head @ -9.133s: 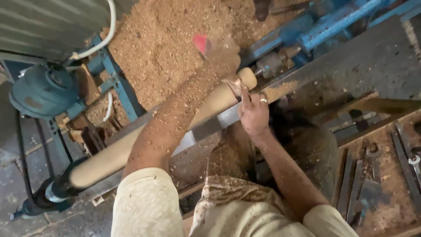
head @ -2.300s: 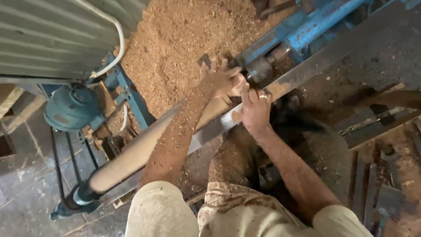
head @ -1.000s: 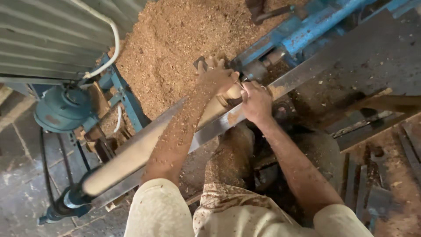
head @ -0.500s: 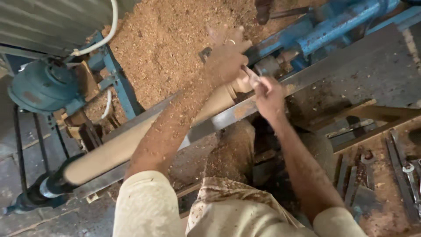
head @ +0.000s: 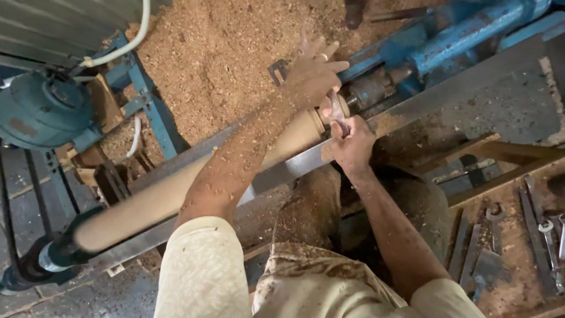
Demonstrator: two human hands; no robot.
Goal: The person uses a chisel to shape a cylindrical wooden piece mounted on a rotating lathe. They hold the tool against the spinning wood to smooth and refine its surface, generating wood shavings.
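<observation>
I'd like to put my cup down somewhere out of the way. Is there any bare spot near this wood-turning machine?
Barest is the grey slab between the blue lathe body and the tool bench. The bench is crowded with wrenches and bars. Around the left hand, right hand and wooden cylinder there is no room. Behind lies heaped sawdust.

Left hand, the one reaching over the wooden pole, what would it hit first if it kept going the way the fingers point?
The left hand points up and right, away from the body. Most likely it would first meet the blue machine body beyond the pile of sawdust, though depth is hard to judge from above.
</observation>
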